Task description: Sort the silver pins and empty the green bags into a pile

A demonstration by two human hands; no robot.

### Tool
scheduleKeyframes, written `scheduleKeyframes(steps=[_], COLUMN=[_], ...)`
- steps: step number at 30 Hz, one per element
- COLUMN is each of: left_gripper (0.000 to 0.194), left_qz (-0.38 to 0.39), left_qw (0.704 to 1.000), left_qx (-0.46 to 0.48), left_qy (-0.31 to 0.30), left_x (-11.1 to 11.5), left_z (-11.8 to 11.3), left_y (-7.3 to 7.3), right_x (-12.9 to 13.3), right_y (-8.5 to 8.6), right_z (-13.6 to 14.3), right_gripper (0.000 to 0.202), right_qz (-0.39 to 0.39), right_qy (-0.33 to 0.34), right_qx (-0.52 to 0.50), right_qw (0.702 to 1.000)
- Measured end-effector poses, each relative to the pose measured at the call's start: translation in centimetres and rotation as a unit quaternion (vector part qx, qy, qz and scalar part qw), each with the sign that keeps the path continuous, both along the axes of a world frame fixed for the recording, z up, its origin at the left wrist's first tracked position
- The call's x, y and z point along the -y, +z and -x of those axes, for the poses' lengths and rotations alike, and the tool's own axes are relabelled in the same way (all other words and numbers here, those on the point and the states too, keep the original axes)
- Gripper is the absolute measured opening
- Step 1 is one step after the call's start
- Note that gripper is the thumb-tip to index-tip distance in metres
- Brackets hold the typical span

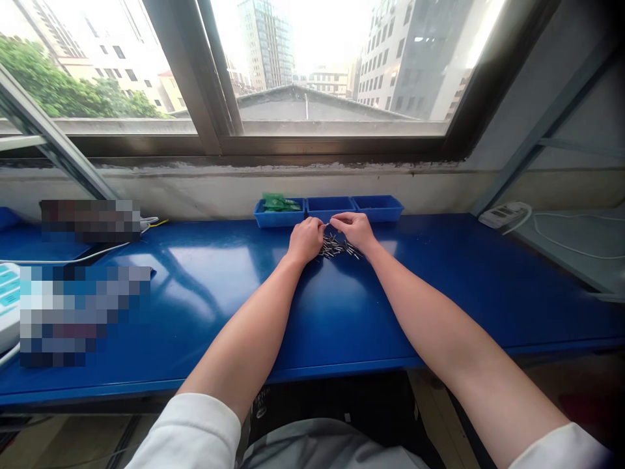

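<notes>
Both my hands meet near the back of the blue table, just in front of the bins. The fingers of my left hand (306,239) are pinched together around something too small to make out. Close beside it, my right hand (355,230) also pinches, its thumb and index fingertip facing the left fingertips. A tiny thin piece seems to show between the two hands, but its kind cannot be told. Beneath and between them lies a loose pile of thin dark and silvery pin-like pieces (333,246), partly hidden by the hands.
Behind my hands stand three joined blue bins (330,207); the left one holds green packets (276,203). A power strip (504,213) with a white cable is at the right. Blurred items and a white device (10,306) lie at the left. The blue table (342,326) runs beneath a window.
</notes>
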State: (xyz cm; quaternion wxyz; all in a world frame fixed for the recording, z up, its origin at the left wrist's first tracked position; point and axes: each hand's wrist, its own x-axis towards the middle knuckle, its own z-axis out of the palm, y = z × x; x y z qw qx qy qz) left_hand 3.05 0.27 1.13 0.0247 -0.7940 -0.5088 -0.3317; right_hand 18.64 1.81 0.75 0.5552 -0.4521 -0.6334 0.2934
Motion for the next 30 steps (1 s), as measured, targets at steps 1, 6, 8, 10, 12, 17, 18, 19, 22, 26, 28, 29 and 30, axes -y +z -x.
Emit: scheduleKeyframes(steps=[1,6,8,10,12,17,18,19,22,26,28,29,30], left_gripper=[0.029,0.043,0.046,0.046,0.045,0.043,0.042,0.042,0.042,0.062,0.077,0.083,0.086], left_qz=[-0.001,0.018,0.044,0.065,0.08,0.105,0.108,0.111,0.119,0.142,0.152,0.157,0.161], left_qw=[1.0,0.999,0.997,0.996,0.994,0.992,0.992,0.992,0.991,0.989,0.988,0.987,0.985], left_qx=[0.005,0.014,0.008,0.006,0.007,0.003,0.001,-0.002,0.001,0.005,-0.018,-0.035,-0.052], left_qy=[0.001,0.042,0.058,0.069,0.071,0.067,0.066,0.066,0.063,0.029,-0.002,-0.016,-0.028], left_x=[0.0,-0.3,-0.4,-0.5,-0.6,-0.7,-0.7,-0.7,-0.6,-0.4,-0.3,-0.2,-0.2], left_z=[0.0,0.1,0.3,0.4,0.6,0.8,0.8,0.8,0.8,0.8,0.8,0.8,0.8], left_y=[0.0,-0.3,-0.5,-0.6,-0.7,-0.7,-0.7,-0.7,-0.8,-0.8,-0.8,-0.9,-0.9], right_x=[-0.1,-0.6,-0.5,-0.2,0.0,0.0,-0.1,-0.2,-0.2,0.2,0.5,0.6,0.8], right_y=[0.0,0.2,0.5,0.9,1.2,1.3,1.2,1.1,0.7,0.9,1.2,1.4,1.7], right_z=[0.0,-0.8,-1.3,-1.8,-2.2,-3.3,-3.5,-3.6,-3.6,-3.0,-2.5,-2.3,-2.0], right_gripper=[0.028,0.045,0.055,0.063,0.067,0.071,0.072,0.074,0.08,0.058,0.037,0.03,0.026], right_qz=[0.0,-0.014,-0.01,0.006,0.035,0.098,0.104,0.108,0.101,0.021,0.023,0.046,0.077], right_qy=[-0.002,-0.103,-0.149,-0.184,-0.213,-0.279,-0.284,-0.286,-0.294,-0.315,-0.268,-0.232,-0.195], right_qx=[-0.007,0.041,0.083,0.124,0.162,0.22,0.234,0.247,0.277,0.299,0.323,0.342,0.365], right_qw=[1.0,0.994,0.985,0.975,0.963,0.93,0.924,0.919,0.909,0.901,0.907,0.909,0.907])
